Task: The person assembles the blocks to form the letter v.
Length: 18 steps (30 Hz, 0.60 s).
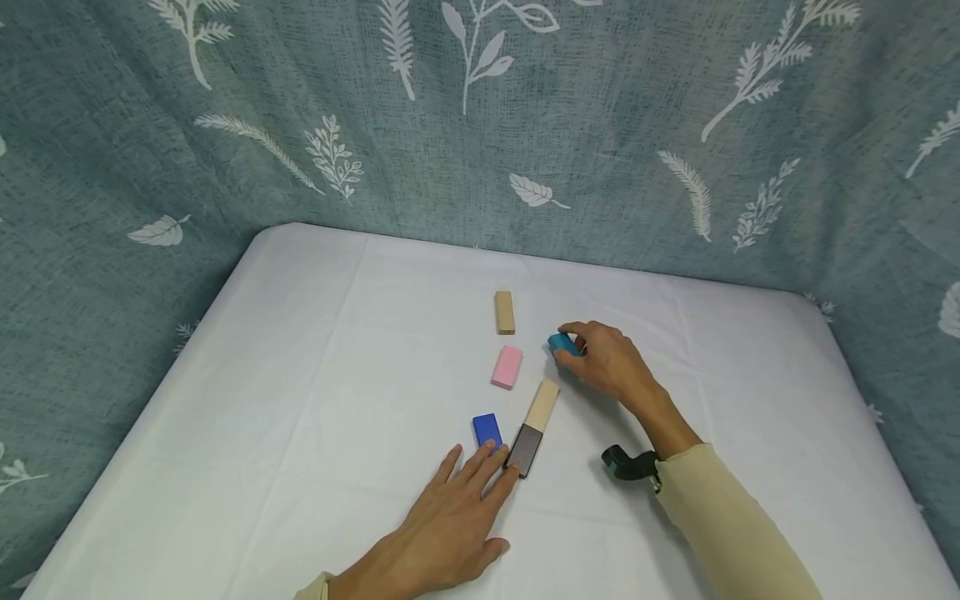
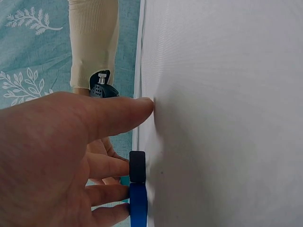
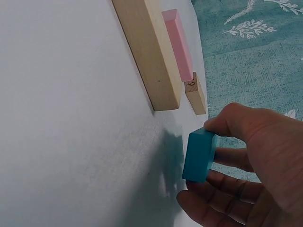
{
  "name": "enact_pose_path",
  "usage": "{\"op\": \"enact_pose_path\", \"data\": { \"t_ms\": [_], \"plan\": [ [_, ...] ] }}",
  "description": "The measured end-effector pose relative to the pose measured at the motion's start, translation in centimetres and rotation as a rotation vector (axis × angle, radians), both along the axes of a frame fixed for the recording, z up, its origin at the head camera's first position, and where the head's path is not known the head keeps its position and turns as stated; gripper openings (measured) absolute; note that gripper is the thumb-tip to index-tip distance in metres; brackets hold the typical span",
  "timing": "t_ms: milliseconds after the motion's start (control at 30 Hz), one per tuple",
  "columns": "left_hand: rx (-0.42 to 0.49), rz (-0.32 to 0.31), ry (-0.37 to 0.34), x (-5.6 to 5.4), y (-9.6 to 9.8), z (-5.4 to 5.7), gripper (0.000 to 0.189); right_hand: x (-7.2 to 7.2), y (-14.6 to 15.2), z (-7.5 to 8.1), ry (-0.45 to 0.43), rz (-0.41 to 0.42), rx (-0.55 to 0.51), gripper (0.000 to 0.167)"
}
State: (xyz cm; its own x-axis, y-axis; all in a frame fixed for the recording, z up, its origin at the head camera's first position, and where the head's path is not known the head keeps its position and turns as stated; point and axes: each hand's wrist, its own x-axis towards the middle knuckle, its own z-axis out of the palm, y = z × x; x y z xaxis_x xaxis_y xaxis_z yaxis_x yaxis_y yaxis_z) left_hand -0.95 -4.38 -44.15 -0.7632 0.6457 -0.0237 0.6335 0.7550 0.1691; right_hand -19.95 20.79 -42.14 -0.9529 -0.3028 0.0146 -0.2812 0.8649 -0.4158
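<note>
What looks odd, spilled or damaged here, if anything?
Nothing stands out: no spill or damage shows. The pink block and blue block lie at different angles, and the right hand holds the teal block.

The back block (image 1: 505, 312) sits behind the middle block (image 1: 507, 367). The front block (image 1: 486, 428) is left of the near block (image 1: 525, 449) (whose far end meets the next block (image 1: 543, 405)). The last block (image 1: 560, 342), in the right hand (image 1: 607, 360), is farther right.

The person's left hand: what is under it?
The left hand touches a blue rectangular block and a dark grey rectangular block; white cloth lies below. The patches it covers are hidden.
</note>
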Motion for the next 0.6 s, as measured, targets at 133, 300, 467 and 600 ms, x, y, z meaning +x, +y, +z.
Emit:
{"op": "enact_pose_path", "data": {
  "t_ms": [133,300,467,600],
  "plan": [
    [-0.002,0.002,0.002,0.0,0.0,-0.1,0.082,-0.1,-0.1,0.1,-0.013,-0.025,0.005,0.046],
    [-0.001,0.004,0.003,0.0,0.0,-0.1,0.082,-0.3,-0.4,0.2,-0.044,-0.074,0.02,0.048],
    [-0.001,0.003,-0.005,0.0,0.0,0.0,0.082,-0.2,-0.9,0.3,-0.064,-0.118,0.028,0.05],
    [-0.002,0.004,-0.021,0.0,0.0,0.0,0.082,-0.1,-1.2,0.5,-0.085,-0.149,0.004,0.051]
  ]
}}
